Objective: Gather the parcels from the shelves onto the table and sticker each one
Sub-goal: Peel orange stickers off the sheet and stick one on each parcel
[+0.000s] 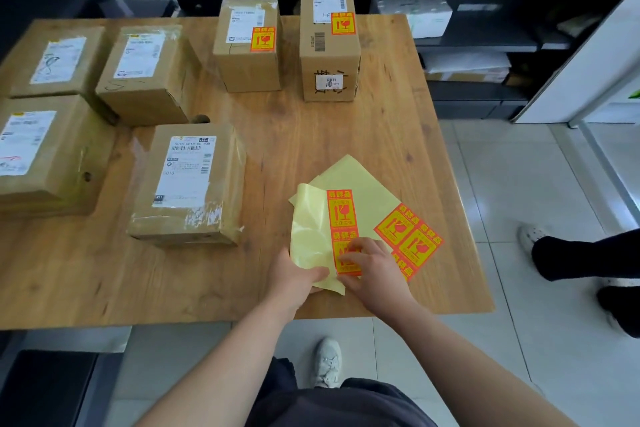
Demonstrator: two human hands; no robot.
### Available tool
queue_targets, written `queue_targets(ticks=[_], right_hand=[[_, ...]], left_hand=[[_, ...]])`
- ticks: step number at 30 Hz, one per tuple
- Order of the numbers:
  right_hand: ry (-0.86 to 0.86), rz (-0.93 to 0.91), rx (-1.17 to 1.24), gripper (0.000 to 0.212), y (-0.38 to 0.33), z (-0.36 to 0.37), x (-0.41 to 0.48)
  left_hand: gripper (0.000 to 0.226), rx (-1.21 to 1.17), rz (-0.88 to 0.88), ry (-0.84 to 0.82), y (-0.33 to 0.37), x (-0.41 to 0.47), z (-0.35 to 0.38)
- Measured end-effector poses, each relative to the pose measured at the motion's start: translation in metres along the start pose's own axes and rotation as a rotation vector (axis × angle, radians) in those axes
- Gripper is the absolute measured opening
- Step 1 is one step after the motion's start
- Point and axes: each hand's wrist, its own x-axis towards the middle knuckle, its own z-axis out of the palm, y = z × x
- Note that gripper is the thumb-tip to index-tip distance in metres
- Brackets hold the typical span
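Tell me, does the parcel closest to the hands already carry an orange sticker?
No, the nearest parcel shows only its white shipping label on top, with no orange sticker on it.

A laden tabletop [311, 135] in front of the shelves [485, 42].
At the far edge a short parcel [247, 45] stands left of a tall parcel [329, 42]. Four others lie to the left, the nearest parcel [188, 184] towards the middle. At the near right, the left sticker sheet [341, 218] lies over a backing sheet [360, 184], with the right sticker sheet [408, 239] just beside it.
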Motion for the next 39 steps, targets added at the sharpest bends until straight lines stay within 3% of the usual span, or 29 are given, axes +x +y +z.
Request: queue_targets(ticks=[13, 23, 39], right_hand=[[0.115, 0.028, 0.228, 0.009, -0.001, 0.000, -0.006], [0.118, 0.101, 0.380, 0.011, -0.006, -0.009, -0.005], [0.061, 0.197, 0.420, 0.011, -0.011, -0.015, -0.001]], left_hand=[[0.030, -0.243, 0.016, -0.112, -0.004, -0.001, 0.002], [0.034, -0.329, 0.059, -0.102, -0.002, -0.001, 0.003], [0.031, -0.294, 0.106, -0.113, 0.004, -0.006, -0.001]])
